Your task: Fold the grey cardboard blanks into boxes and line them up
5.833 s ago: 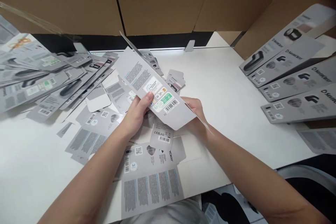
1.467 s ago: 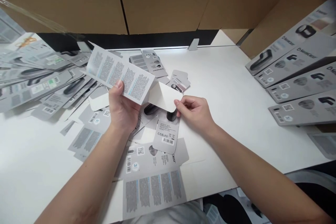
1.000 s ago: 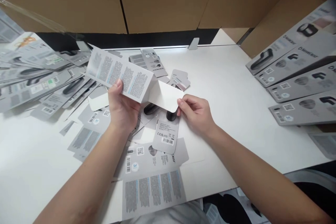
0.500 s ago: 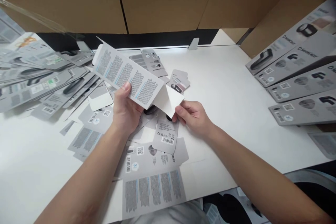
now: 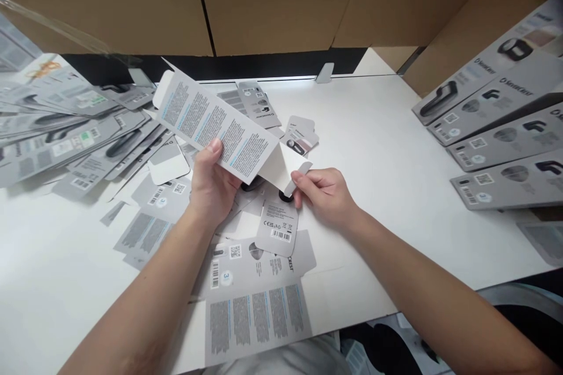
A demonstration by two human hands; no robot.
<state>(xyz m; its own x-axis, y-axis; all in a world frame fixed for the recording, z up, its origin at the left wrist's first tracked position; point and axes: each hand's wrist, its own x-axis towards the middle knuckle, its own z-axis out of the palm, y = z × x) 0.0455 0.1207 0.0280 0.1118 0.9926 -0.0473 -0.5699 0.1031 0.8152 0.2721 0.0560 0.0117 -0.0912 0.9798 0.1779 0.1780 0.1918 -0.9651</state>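
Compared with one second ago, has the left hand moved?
Yes: against the pale clip at the far edge of the table, the left hand has shifted slightly rightward in view.

The boxes (image 5: 479,112) at right read "SilverCrest", the flat carton (image 5: 244,274) "3" and "CREST", the rounded card (image 5: 276,241) "CE".

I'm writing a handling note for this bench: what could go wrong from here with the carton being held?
The right hand pinches the tip of the white end flap on the carton; too firm a grip might crease it wrongly. The left hand holds the carton above loose printed cards, so a low corner could snag or shift them. The fanned pile at the left looks uneven and may slide if bumped.
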